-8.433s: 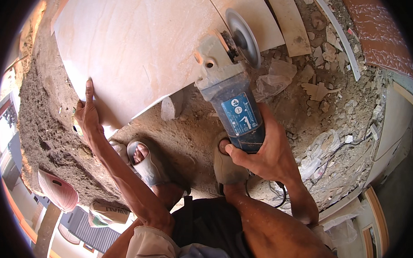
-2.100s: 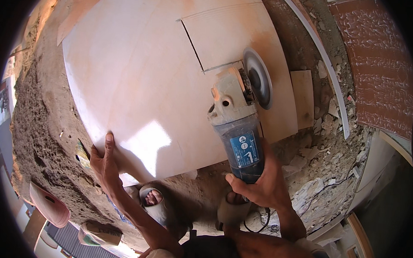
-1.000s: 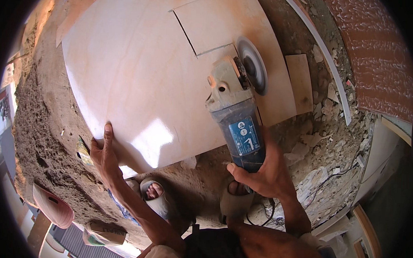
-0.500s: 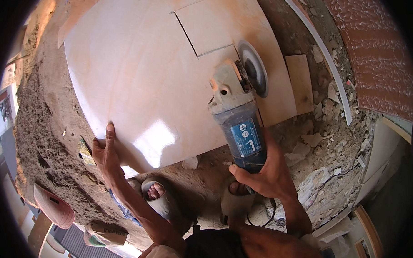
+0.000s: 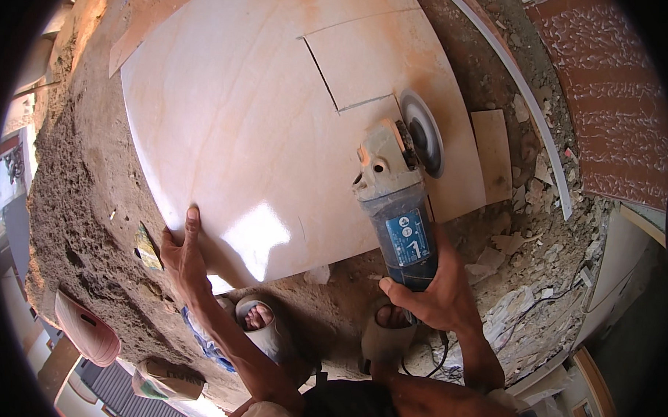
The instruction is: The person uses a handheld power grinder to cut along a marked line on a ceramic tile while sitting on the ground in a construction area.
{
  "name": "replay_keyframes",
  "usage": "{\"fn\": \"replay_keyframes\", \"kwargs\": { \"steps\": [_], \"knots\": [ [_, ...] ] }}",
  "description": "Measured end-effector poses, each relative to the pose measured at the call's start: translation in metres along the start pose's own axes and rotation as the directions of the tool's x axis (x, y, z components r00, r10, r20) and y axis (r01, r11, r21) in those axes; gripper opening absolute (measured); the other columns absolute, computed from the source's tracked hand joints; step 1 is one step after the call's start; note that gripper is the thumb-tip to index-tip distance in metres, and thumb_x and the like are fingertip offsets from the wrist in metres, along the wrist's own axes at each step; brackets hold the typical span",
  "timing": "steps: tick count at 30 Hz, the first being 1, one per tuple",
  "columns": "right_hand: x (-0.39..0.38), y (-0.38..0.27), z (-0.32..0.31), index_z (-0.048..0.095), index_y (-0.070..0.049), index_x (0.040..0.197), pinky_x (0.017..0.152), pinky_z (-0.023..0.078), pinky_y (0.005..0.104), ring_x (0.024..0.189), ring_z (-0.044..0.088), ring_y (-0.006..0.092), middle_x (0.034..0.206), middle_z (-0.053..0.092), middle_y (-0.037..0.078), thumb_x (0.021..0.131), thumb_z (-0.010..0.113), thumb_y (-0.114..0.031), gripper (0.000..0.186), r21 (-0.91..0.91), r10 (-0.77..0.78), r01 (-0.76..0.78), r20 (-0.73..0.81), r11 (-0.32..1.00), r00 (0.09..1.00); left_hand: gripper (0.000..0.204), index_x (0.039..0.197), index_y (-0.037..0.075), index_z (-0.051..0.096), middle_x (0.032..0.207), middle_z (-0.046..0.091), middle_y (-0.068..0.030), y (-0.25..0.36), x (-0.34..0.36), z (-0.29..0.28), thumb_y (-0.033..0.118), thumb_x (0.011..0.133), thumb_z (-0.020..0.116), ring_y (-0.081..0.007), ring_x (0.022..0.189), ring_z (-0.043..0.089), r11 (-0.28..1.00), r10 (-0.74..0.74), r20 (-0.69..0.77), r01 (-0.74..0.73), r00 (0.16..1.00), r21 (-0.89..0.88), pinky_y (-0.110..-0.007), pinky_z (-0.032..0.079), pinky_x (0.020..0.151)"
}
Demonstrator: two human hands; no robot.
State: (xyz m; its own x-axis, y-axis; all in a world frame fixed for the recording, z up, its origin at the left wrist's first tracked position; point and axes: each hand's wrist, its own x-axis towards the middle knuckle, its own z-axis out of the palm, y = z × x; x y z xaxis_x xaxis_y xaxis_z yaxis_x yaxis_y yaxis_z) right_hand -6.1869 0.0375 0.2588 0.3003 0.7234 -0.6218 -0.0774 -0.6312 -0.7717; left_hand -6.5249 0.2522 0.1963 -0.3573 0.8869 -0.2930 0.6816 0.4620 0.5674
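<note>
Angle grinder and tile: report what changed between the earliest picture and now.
The angle grinder has moved farther in over the tile: its disc, which reached past the near edge in view, now shows wholly inside it. Nothing was taken hold of or let go. Unchanged: the right hand grips the angle grinder; the left hand is at the tile's near left corner.

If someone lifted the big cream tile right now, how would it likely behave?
The cream tile is probably stiff and fairly heavy, being one broad slab. It could snap near the dark, cut-looking line. Its glossy face, throwing back bright light, may feel slippery to the left hand at its edge.
</note>
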Motion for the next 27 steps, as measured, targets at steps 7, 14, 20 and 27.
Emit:
{"fn": "replay_keyframes", "kwargs": {
  "steps": [7,14,20,27],
  "knots": [
    [0.001,0.004,0.000,0.056,0.002,0.137,0.091,0.057,0.0403,0.101,0.069,0.0242,0.113,0.069,0.016,0.081,0.089,-0.025,0.071,0.018,-0.007,0.007,0.013,1.000,1.000,0.089,0.119,-0.008,0.069,0.099,0.073,-0.0187,0.005,-0.002,0.001,0.069,0.080,0.090,-0.0305,0.091,0.070,1.000,-0.009,-0.007,0.009,1.000,0.029,-0.050,0.061,0.081],
    [0.002,0.004,-0.001,0.055,0.003,0.138,0.093,0.056,0.0392,0.104,0.068,0.0231,0.115,0.068,0.015,0.082,0.088,-0.024,0.070,0.029,-0.011,0.010,0.031,1.000,0.999,0.085,0.113,-0.007,0.069,0.092,0.072,-0.0147,0.001,-0.002,0.001,0.069,0.080,0.090,-0.0272,0.085,0.069,1.000,0.021,-0.008,-0.021,1.000,0.013,-0.047,0.061,0.076],
    [0.004,0.006,-0.001,0.056,0.003,0.138,0.095,0.055,0.0393,0.104,0.068,0.0228,0.115,0.068,0.015,0.082,0.088,-0.024,0.069,0.017,-0.027,0.027,0.039,1.000,0.999,0.079,0.108,-0.004,0.069,0.089,0.070,-0.0133,0.003,-0.004,0.003,0.068,0.081,0.090,-0.0255,0.082,0.069,1.000,0.019,-0.012,-0.019,1.000,-0.003,-0.045,0.061,0.074],
    [0.007,0.012,0.002,0.058,0.000,0.133,0.084,0.056,0.0392,0.093,0.067,0.0203,0.107,0.066,0.011,0.078,0.091,-0.027,0.070,0.021,-0.060,0.060,-0.004,0.998,0.998,0.077,0.110,-0.002,0.070,0.094,0.071,-0.0124,0.013,-0.010,0.005,0.069,0.086,0.085,-0.0254,0.089,0.068,1.000,0.000,-0.003,0.000,1.000,0.014,-0.046,0.055,0.087]
  ]
}}
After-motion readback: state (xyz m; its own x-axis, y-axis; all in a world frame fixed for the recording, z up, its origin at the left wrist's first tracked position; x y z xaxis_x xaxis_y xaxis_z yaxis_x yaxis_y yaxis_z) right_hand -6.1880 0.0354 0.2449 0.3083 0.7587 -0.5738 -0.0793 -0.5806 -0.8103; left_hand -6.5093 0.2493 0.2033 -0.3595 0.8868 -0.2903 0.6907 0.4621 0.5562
